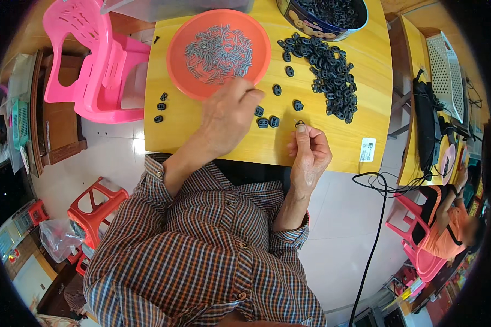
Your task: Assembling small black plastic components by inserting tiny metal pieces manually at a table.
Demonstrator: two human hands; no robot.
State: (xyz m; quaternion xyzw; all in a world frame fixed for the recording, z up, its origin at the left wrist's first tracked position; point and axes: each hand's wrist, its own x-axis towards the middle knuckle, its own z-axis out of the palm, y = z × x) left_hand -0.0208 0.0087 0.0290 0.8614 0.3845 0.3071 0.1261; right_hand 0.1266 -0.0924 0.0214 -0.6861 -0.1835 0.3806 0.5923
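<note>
My left hand [228, 115] is by the near rim of an orange bowl [178, 73]. Its fingers are curled closed, and whatever they may hold is hidden. Inside the bowl lie many small grey metal springs [221, 54]. Over the table's near edge, my right hand [311, 154] pinches a small black cord-lock piece [299, 124] between thumb and fingers. A thin, light bit seems to stick up from that piece. Several loose black cord-lock pieces [274, 121] lie between my hands, with a large heap of them [333, 76] farther right.
A round tin [317, 31] full of black pieces stands at the far edge of the yellow table [202, 143]. Several black pieces [158, 118] lie at the left. Beyond are a pink chair [101, 82], red stool [95, 210], black cable [377, 234], and another person seated right [447, 231].
</note>
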